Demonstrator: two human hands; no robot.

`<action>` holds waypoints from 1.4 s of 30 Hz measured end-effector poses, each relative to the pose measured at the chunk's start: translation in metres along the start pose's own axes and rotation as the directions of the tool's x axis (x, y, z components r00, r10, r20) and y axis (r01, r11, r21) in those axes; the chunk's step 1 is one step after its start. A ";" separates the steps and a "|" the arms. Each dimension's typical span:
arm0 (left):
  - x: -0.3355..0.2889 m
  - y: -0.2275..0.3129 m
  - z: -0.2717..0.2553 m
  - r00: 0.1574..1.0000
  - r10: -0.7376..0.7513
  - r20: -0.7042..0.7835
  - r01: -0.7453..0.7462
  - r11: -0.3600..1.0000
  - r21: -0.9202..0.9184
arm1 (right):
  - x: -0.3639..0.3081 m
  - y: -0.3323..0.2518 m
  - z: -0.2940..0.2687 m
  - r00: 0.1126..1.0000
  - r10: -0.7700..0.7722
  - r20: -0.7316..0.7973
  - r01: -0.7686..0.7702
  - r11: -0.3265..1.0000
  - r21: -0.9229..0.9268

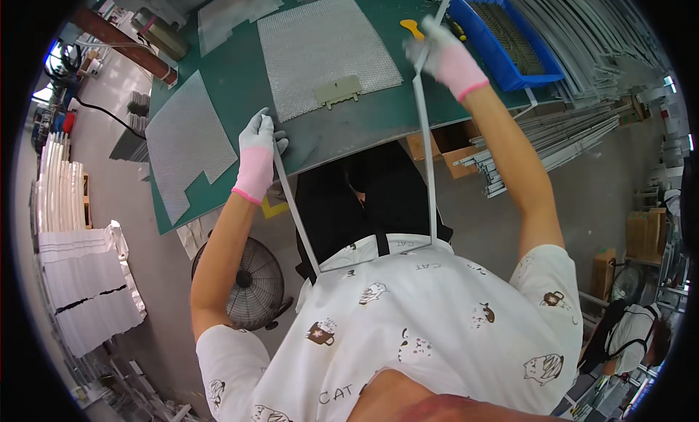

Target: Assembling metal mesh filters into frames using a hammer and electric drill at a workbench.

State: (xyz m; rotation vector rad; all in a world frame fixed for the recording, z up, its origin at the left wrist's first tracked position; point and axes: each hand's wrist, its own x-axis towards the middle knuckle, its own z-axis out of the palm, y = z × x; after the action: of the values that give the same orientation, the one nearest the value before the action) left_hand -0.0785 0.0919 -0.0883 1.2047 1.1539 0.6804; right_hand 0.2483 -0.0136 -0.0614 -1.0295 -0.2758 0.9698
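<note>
Gloved left hand [257, 156] pinches end of slim metal frame [424, 142]; gloved right hand [449, 61], blurred, at opposite bar near blue bin [537, 80], grip unclear.

The gloved left hand [257, 142] and the gloved right hand [448, 56], the latter blurred, have matching coverings: greyish white over the fingers, pale pink toward the wrist, finished with brighter pink rims [247, 196]. The forearms are bare up to the short sleeves [547, 273] of a loose white T-shirt [437, 305]. Scattered over it are brown-and-black prints: a flowered mug [320, 333], a striped cat [545, 368], a whiskered face [413, 346] and small dark lettering [336, 394]. Below the hem are black trousers [397, 192].
</note>
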 end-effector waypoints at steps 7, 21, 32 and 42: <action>0.020 -0.002 0.010 0.990 -0.093 0.107 0.109 0.982 -0.155 | -0.040 0.030 -0.002 0.971 0.150 -0.185 -0.236 0.701 -0.673; 0.012 -0.020 0.009 0.998 -0.032 0.047 0.051 0.877 -0.478 | -0.042 0.030 -0.038 0.969 0.192 0.158 -0.129 0.930 -0.344; 0.009 -0.019 0.011 0.990 -0.077 0.122 0.131 0.833 -0.537 | -0.046 0.038 -0.027 0.995 0.085 0.050 -0.054 0.888 -0.456; 0.007 -0.018 0.011 0.988 -0.113 0.109 0.154 0.835 -0.529 | -0.055 0.036 -0.015 0.999 0.019 0.047 0.006 0.881 -0.474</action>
State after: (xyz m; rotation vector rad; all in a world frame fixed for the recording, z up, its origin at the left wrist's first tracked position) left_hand -0.0688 0.0891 -0.1085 0.6576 0.8899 0.7804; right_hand 0.2062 -0.0605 -0.0858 -1.4549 -0.5736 0.9561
